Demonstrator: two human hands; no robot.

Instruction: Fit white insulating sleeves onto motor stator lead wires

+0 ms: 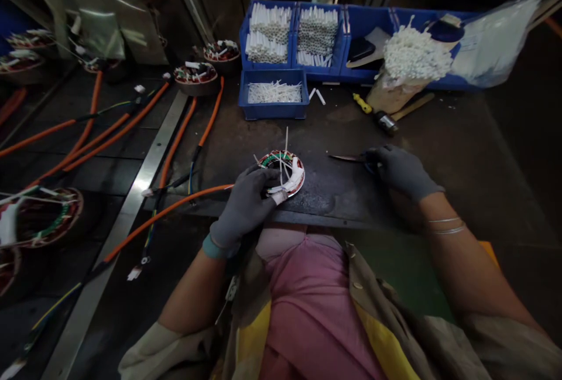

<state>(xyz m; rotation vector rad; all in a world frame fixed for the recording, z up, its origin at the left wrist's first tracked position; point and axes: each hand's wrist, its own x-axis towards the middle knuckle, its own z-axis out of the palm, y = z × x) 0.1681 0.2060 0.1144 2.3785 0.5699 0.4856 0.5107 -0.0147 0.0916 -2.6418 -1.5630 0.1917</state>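
Note:
A round motor stator (298, 177) with copper windings, green insulation and white sleeving lies near the front edge of the bench. Several white cable ties stick up from it. My left hand (248, 201), in a grey glove, grips the stator's left side, its fingers over the rim and partly hiding it. An orange sleeved cable (171, 210) runs left from under that hand. To the right, my gloved right hand (399, 170) is closed round the handles of a pair of scissors (346, 158). The blades point left toward the stator, apart from it, and the fingers cover most of the handles.
Blue bins (295, 34) of white tubes stand at the back. A smaller blue tray (272, 112) holds thin white ties. Right of it are a bundle of white ties (415, 52), a yellow-handled tool (362, 103) and a hammer (386, 122). More stators (195, 78) and orange cables lie left.

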